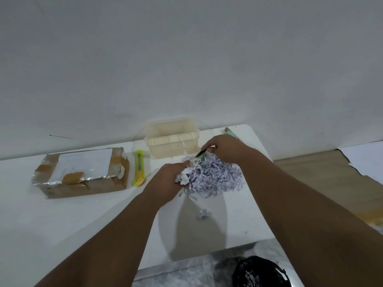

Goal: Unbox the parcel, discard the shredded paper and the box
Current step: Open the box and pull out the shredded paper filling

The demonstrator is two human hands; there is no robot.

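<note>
Both hands are in the shredded paper (pixel 215 177) at the centre of the frame. The left hand (pixel 167 181) is closed on a bunched clump at the pile's left edge, and the right hand (pixel 223 150) is pinched on a dark, slim item with a greenish end (pixel 200 154), right at the pile's far side; what it is can't be made out. Those strips look feather-light, springy and loose, so a pinch will shed pieces; a few scraps (pixel 204 215) already lie apart on the bench (pixel 72 220), nearer the person. Best bet is scooping from underneath with both palms cupped, squeezing it into a wad.

Over at the left sits the box (pixel 83 172), taped cardboard with a white label, stiff enough to lift by its short ends. A yellow cutter (pixel 139 168) lies just beside it, and a pale plastic tub (pixel 172 141) stands behind the pile, near the wall. At lower right, below the bench's near edge, a black bag (pixel 259 272) already holds shreds. That edge lies near the pile, and the path to it looks open.
</note>
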